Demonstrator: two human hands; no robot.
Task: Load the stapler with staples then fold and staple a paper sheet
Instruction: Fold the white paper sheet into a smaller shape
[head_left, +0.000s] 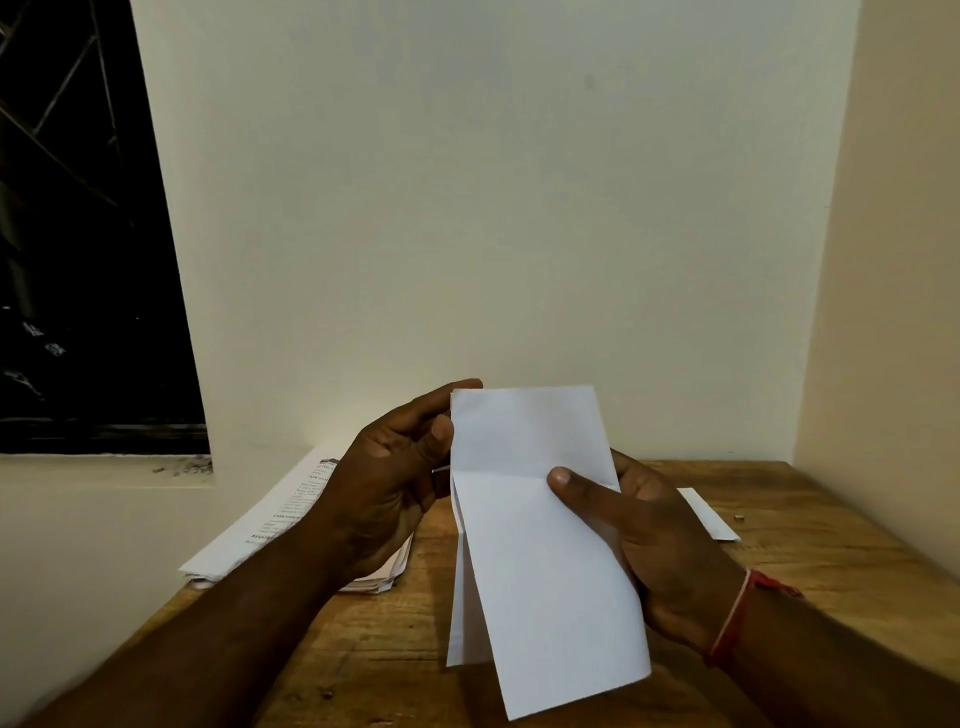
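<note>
A white paper sheet (535, 545), folded lengthwise and creased across its middle, is held upright above the wooden table (810, 561). My right hand (649, 540) grips its right edge, thumb pressed on the front just below the crease. My left hand (389, 483) is at the upper left edge, fingers behind the top corner and thumb at the edge. A second layer of the sheet hangs behind on the lower left. No stapler is in view.
A stack of printed papers (260, 530) lies at the table's left, partly under my left arm. A small white folded paper (709, 514) and a tiny metallic bit (738, 517) lie at the right. Walls close off the back and right; a dark window is at the left.
</note>
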